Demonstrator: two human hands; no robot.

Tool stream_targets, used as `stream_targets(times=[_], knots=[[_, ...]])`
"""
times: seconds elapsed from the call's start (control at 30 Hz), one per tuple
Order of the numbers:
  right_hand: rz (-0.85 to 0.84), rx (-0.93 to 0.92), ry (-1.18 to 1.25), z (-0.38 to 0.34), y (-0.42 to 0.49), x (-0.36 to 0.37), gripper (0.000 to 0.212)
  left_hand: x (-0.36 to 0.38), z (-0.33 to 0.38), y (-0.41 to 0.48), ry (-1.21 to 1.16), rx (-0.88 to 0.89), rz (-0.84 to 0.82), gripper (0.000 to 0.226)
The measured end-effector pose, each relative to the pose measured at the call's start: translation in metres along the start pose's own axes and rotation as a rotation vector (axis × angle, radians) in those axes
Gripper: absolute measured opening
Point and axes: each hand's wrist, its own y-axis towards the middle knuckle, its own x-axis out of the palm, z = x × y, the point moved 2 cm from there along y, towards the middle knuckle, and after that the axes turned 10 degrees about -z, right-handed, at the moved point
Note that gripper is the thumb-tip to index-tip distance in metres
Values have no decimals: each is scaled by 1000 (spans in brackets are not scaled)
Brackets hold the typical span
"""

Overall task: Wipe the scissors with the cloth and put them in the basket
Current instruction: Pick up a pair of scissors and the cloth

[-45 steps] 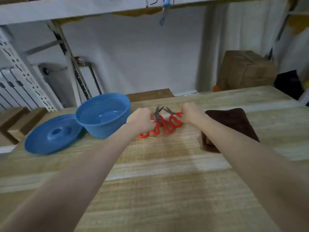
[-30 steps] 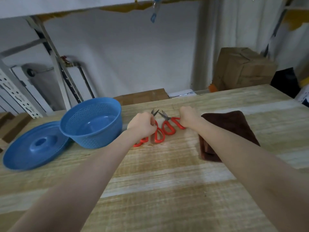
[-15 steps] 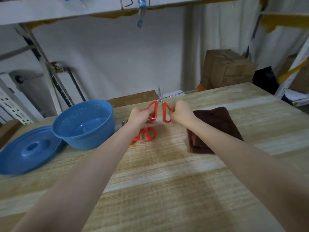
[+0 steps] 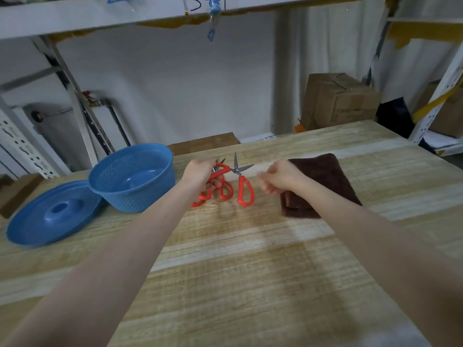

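Now your left hand [image 4: 198,176] grips the open scissors [image 4: 237,171], blades pointing away; your right hand [image 4: 278,180], loosely curled and empty, hovers at the left edge of the cloth [image 4: 325,176].

scissors [image 4: 241,184]: red handles, grey blades; basket [image 4: 132,176]: blue, fine hole pattern on wall; lid [image 4: 50,216]: same blue; cloth [image 4: 325,176]: dark brown; worktop [image 4: 250,271]: pale wood grain, lighter bands; box [image 4: 338,101]: brown cardboard
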Motion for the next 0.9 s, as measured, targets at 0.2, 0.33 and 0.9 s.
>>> stream_targets(times=[0.2, 0.33, 0.9], knots=[[330, 212, -594, 18, 3, -9, 18, -13, -2, -14, 55, -5, -49, 23], [298, 183, -415, 16, 13, -17, 22, -17, -2, -17, 58, 10, -21, 20], [334, 47, 376, -17, 9, -14, 18, -33, -12, -10, -89, 29, 103, 17]])
